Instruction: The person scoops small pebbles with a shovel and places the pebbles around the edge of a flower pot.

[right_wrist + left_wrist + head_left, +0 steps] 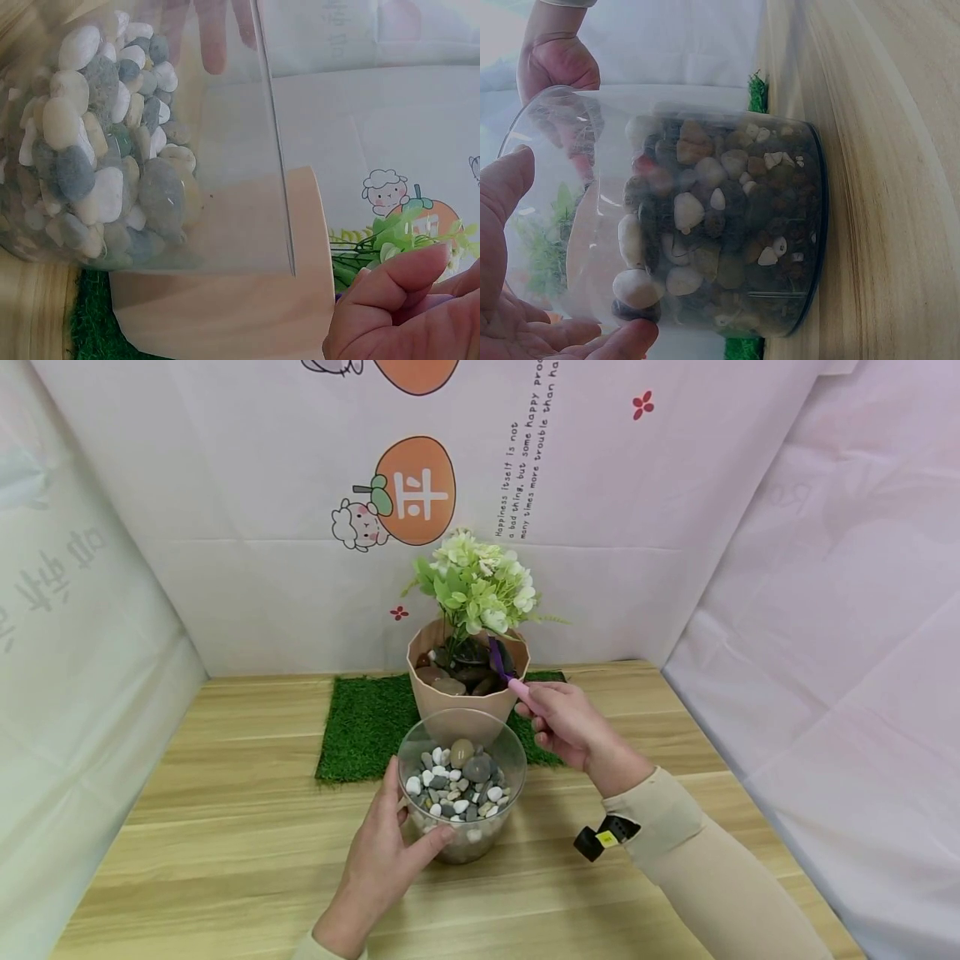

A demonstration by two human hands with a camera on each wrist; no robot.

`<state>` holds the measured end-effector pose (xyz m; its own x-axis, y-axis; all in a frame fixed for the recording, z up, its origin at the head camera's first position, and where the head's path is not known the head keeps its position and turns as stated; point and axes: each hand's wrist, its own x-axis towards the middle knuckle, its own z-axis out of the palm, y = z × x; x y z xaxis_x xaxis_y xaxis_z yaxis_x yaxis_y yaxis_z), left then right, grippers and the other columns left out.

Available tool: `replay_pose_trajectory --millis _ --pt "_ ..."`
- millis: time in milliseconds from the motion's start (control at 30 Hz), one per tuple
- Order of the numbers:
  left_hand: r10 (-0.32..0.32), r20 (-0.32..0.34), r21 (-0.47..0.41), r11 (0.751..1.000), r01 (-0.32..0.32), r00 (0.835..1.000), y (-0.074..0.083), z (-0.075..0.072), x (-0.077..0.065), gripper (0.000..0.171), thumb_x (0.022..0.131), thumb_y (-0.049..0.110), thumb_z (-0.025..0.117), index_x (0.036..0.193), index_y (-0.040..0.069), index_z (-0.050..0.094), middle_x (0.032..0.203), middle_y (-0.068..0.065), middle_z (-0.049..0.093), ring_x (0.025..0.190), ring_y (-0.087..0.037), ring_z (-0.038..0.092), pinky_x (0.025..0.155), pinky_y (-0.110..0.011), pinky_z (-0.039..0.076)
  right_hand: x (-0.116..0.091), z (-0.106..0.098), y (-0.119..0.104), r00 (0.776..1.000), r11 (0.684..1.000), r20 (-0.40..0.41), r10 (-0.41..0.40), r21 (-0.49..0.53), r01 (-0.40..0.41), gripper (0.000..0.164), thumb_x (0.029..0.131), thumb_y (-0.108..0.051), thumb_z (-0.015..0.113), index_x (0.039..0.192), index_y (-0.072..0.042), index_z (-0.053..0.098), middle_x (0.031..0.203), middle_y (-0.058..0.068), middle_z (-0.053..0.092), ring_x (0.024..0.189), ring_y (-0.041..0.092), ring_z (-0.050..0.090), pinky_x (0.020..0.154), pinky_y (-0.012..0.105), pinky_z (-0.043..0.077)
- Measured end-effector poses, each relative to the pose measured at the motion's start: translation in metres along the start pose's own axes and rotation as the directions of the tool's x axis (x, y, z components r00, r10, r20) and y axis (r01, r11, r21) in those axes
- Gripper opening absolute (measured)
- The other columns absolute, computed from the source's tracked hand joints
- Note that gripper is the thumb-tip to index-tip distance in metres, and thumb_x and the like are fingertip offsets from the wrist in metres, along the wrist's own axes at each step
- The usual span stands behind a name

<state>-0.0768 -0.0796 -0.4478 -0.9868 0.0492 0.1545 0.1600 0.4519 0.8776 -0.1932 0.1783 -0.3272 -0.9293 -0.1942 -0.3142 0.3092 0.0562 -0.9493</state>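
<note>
In the head view my left hand holds a clear plastic container, thumb at the near rim and fingers along its left side. Grey, white and tan pebbles fill its lower part. My right hand grips the pink handle of a small purple trowel, whose blade reaches into a peach flowerpot just behind the container. Larger dark and brown stones lie in the pot around the stems of white and green flowers. The right wrist view shows the right thumb beside the pot rim.
A green turf mat lies under the pot on the wooden table. White printed cloth stands behind and at both sides. A black strap with a yellow tag hangs at the right wrist.
</note>
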Motion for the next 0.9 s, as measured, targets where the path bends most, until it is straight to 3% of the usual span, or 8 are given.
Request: replay_pose_trajectory --millis 300,533,900 --pt "0.011 0.001 0.004 1.0 -0.011 1.0 -0.0015 -0.0002 0.0 0.117 0.087 0.045 0.084 0.169 0.011 0.007 0.17 -0.022 0.023 0.139 -0.042 0.053 0.111 -0.048 0.052 -0.0019 0.0028 0.0015 1.0 0.997 0.014 0.016 0.069 -0.017 0.053 0.113 -0.021 0.036 0.162 0.0 0.029 0.096 -0.001 0.06 0.06 0.001 0.043 0.05 0.011 0.041" --pt "0.01 -0.002 0.007 1.0 -0.01 1.0 -0.0015 0.0 0.0004 0.117 0.088 0.046 0.083 0.169 0.011 0.007 0.171 -0.022 0.022 0.142 -0.042 0.05 0.111 -0.048 0.052 -0.0014 0.0019 0.0022 1.0 0.999 0.02 0.008 0.052 -0.009 0.053 0.113 -0.022 0.036 0.161 0.001 0.029 0.095 -0.002 0.06 0.06 0.0 0.043 0.05 0.011 0.041" --pt "0.007 -0.005 -0.001 1.0 -0.007 1.0 -0.0029 0.0023 0.0011 0.117 0.088 0.049 0.083 0.169 0.01 0.007 0.17 -0.024 0.023 0.134 -0.043 0.058 0.111 -0.051 0.053 -0.0053 -0.006 0.0015 0.999 1.0 0.031 -0.025 -0.013 0.026 0.053 0.114 -0.025 0.037 0.16 0.0 0.031 0.098 -0.002 0.058 0.062 0.001 0.042 0.05 0.012 0.04"
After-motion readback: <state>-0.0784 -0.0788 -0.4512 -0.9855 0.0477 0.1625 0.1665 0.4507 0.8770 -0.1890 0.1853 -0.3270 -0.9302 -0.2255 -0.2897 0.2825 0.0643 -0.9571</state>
